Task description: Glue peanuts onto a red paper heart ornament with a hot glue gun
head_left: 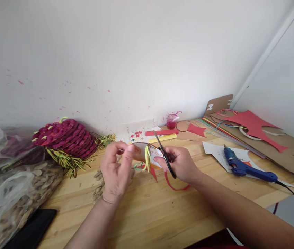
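Between my hands, above the table, is a white card piece (156, 152) with orange lettering and a curved dark edge. A yellow yarn tassel (147, 159) hangs in front of it. My left hand (118, 166) grips the card's left side between thumb and fingers. In my right hand (180, 164) is a pair of black scissors (166, 157), blades pointing up and away. The right thumb reaches the card's right edge; I cannot tell whether it presses on it. Below lies a red ribbon (175, 188); brown seeds (98, 192) lie by my left wrist.
At left stand a stack of magenta seed-covered discs (69, 138) with yellow tassels and a plastic bag of seeds (19, 197). A black phone-like slab (32, 228) lies in front. Rightward are a blue glue gun (250, 169), red paper (253, 124) and cardboard (289, 147). A pink cup (171, 121) stands behind.
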Motion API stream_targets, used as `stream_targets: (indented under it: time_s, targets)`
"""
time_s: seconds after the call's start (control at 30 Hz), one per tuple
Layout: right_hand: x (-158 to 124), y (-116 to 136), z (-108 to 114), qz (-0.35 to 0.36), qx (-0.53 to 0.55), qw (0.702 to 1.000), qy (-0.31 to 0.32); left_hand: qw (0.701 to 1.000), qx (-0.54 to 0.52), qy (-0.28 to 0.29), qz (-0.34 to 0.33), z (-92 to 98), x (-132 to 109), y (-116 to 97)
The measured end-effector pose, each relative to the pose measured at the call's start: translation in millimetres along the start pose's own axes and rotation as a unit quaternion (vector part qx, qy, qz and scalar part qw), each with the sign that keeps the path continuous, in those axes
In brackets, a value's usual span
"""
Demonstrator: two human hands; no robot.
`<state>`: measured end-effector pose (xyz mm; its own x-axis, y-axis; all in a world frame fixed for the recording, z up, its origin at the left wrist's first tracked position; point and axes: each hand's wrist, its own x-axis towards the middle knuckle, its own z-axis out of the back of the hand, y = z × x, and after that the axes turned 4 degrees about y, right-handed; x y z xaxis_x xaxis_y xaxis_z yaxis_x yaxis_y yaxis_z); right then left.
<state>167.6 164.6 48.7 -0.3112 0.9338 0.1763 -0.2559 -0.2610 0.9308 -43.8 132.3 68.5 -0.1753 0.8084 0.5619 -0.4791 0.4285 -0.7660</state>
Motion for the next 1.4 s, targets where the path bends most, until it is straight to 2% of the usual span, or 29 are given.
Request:
stream_targets:
  time_s: [0.07,0.13,0.3,0.43,0.53,0.7,0.97,1.1,1.4]
  targets:
    - [-1.2,-1.9,-1.7,0.038,-0.05,0.998,-0.022,0.991,-0.067,-0.035,0.114,-3.0,2.5,4.8]
    - [-2.6,-3.0,-3.3,0.055,-0.084,0.995,-0.023,0.98,-0.098,-0.012,0.172,-8.3,4.0,10.1]
    - [-5.1,-2.7,-7.0,0.041,-0.063,0.997,-0.012,0.967,-0.122,0.066,0.212,-21.9,-0.1,14.0]
    - [-5.2,-3.6,-10.6,-0.004,0.027,1.0,0.013,0.947,-0.202,0.063,0.242,-26.2,-3.1,11.1]
    - [-4.6,-5.7,-13.9,-0.045,0.108,0.992,0.046,0.95,-0.213,0.028,0.226,-27.0,-3.0,9.8]
    - [-2.8,-4.8,-15.6,-0.061,0.172,0.98,0.075,0.971,-0.138,-0.001,0.197,-27.0,-2.1,9.5]
    - [-1.4,-1.3,-10.6,-0.089,0.168,0.974,0.122,0.976,-0.085,0.022,0.2,-17.4,5.4,6.2]
    - [0.1,-0.9,-7.7,-0.096,0.154,0.976,0.116,0.98,-0.067,0.023,0.184,-13.4,7.4,3.8]
    - [5.8,0.8,2.0,-0.104,0.139,0.984,0.043,0.995,-0.042,-0.021,0.084,-13.9,5.6,12.2]
